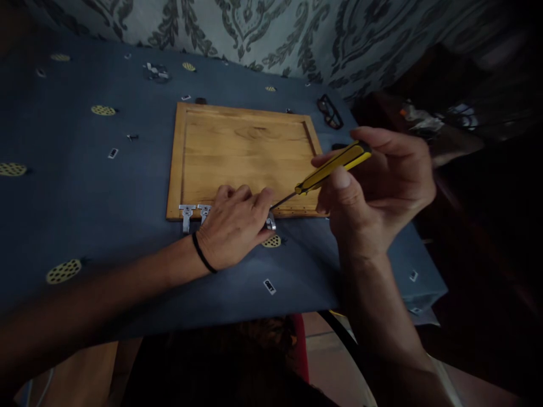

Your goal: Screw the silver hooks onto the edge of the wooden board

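A wooden panel [246, 152] lies flat on a blue cloth-covered table [85, 186]. Metal hinges [187, 213] are fixed along its near edge. My left hand [235, 226], with a black band at the wrist, rests on that near edge with curled fingers pressing on a hinge piece [270, 222]. My right hand [377, 186] is closed round a yellow-and-black screwdriver [335, 167], whose thin shaft slants down to the left and ends at the hinge piece beside my left fingers.
A pair of dark glasses [330, 111] lies at the panel's far right corner. Small metal parts [156, 72] sit far back on the cloth. A patterned curtain [254, 28] hangs behind. The table's right edge [424, 265] drops into dark clutter.
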The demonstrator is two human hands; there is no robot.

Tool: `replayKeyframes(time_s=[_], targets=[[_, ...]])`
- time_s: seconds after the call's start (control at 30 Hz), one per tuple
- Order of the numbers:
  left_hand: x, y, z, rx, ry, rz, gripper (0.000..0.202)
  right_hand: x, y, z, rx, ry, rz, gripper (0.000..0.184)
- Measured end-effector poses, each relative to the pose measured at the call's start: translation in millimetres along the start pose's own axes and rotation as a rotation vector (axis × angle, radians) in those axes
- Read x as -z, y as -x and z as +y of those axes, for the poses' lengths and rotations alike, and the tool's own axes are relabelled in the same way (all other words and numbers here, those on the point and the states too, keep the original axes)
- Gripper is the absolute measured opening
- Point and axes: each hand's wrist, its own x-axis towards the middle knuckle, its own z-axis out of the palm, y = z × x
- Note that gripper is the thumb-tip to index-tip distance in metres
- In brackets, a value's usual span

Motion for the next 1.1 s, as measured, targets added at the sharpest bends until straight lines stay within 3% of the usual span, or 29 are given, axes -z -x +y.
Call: replayKeyframes(time_s=[0.33, 0.53, 0.8, 1.1], targets=[[0.9, 0.1, -0.2, -0.001, 0.011, -0.021, 0.044, -3.7, -3.4, -1.2, 0.055, 0.063, 0.086, 0.044], [1.1, 0.3, -0.2, 0.0, 0.016, -0.006, 0.042, -1.5, -4.2, -5.0, 0.012, 0.048, 0.012, 0.051], [2.2, -0.2, 0.8, 0.009, 0.001, -0.018, 0.043, -2.6, -0.2, -3.0, -0.054, 0.039, -0.003, 0.04], [0.0, 0.1, -0.8, -0.005, 0.003, 0.01, 0.042, -2.0, -3.3, 1.6, 0.047, 0.138, 0.092, 0.046]])
